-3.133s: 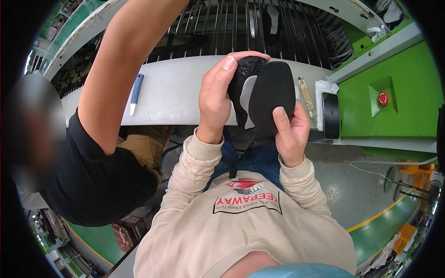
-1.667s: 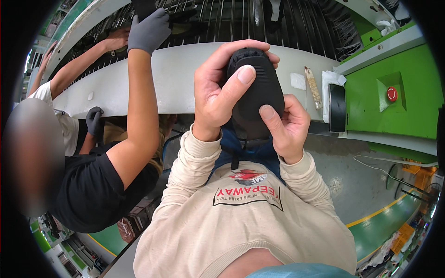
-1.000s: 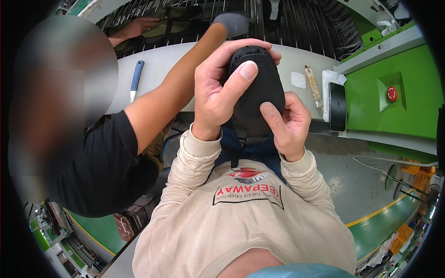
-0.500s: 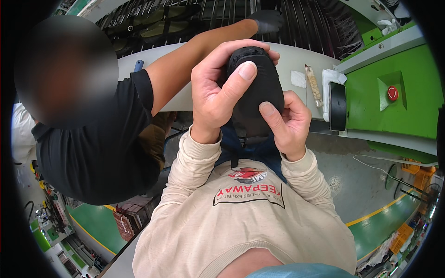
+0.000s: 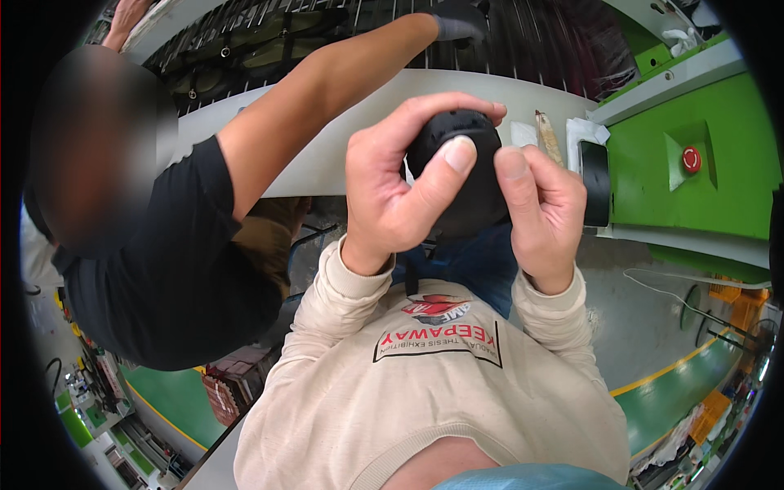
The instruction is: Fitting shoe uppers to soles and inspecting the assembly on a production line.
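Note:
Between my hands is a black shoe upper (image 5: 474, 192), rounded at the far end and tilted; its underside is out of sight. My left hand (image 5: 392, 175) curls round its far end from the left, fingers over the top and thumb pressed on its near face. At the right edge, my right hand (image 5: 549, 212) has its fingers folded in and its thumb beside the upper. Whether those fingers pinch the edge is partly hidden.
A co-worker's arm (image 5: 327, 73) reaches across the white table (image 5: 318, 159) to a roller conveyor (image 5: 523, 53) carrying olive shoes (image 5: 265, 57). At right, a green machine (image 5: 653, 175) has a red button (image 5: 691, 159). Near it lie a worn tool (image 5: 548, 137), white cloth (image 5: 581, 131) and black pad (image 5: 595, 184).
Both my hands have shifted right and slightly nearer with the upper, which is tilted more end-on. My right thumb has moved to its right edge. The co-worker's arm has moved a little left.

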